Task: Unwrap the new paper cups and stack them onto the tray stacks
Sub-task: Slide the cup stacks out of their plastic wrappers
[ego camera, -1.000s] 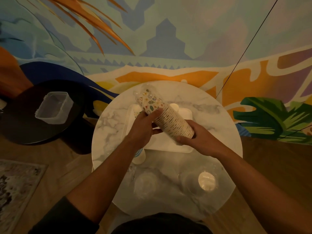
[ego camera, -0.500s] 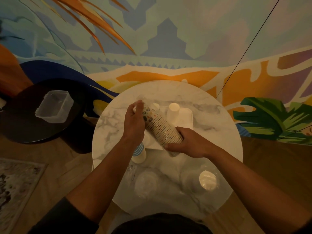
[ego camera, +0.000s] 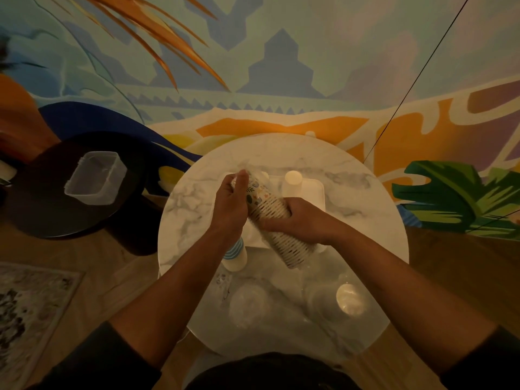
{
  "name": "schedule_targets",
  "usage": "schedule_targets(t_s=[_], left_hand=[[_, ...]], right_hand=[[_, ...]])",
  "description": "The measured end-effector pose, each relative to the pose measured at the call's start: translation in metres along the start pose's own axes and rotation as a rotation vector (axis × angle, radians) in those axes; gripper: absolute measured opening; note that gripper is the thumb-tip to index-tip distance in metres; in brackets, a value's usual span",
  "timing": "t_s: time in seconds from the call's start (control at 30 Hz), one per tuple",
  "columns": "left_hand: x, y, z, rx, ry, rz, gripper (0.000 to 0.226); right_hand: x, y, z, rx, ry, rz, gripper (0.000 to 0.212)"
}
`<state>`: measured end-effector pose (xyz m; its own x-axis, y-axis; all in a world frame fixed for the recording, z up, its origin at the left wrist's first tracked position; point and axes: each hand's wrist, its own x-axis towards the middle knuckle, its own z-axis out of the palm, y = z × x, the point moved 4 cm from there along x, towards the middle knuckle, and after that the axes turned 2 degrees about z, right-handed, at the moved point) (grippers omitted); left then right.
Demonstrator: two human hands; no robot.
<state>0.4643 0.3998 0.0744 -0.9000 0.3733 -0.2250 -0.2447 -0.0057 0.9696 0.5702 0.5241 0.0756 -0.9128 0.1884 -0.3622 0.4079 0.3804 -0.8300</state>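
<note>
The job looks barely begun. The sleeve of cups (ego camera: 274, 220) lies tilted above the tray (ego camera: 312, 190), none of it stacked yet. The right hand (ego camera: 298, 220) has a curled grip round its middle; the left hand (ego camera: 229, 204) pinches the thin wrap at the far end. Two short stacks (ego camera: 292, 180) wait on the tray, and a striped cup (ego camera: 235, 256) stands nearby. The round marble tabletop (ego camera: 365, 209) sits before a painted wall (ego camera: 281, 52), a plastic tub (ego camera: 94, 178) on a dark side table.

Clear tub (ego camera: 94, 178) on black table (ego camera: 42, 198)
</note>
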Motion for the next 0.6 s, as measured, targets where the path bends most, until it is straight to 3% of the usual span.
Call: schedule_targets(t_s=[0.1, 0.27, 0.37, 0.47, 0.6], left_hand=[[0.002, 0.002, 0.005, 0.023, -0.039, 0.002, 0.029], [-0.003, 0.005, 0.02, 0.071, -0.192, -0.037, 0.023], [-0.004, 0.009, 0.023, -0.034, -0.225, -0.099, 0.045], [-0.003, 0.009, 0.018, -0.068, -0.223, -0.169, 0.075], [-0.028, -0.005, 0.015, 0.153, -0.438, -0.26, 0.064]], right_hand=[[0.004, -0.008, -0.001, 0.071, 0.027, 0.001, 0.011], [0.009, -0.015, -0.008, 0.219, 0.112, 0.014, 0.02], [0.008, -0.021, -0.012, 0.234, 0.163, -0.015, 0.02], [0.012, -0.017, -0.025, 0.369, 0.305, -0.026, 0.034], [0.019, -0.006, -0.048, 0.63, 0.548, -0.003, 0.065]])
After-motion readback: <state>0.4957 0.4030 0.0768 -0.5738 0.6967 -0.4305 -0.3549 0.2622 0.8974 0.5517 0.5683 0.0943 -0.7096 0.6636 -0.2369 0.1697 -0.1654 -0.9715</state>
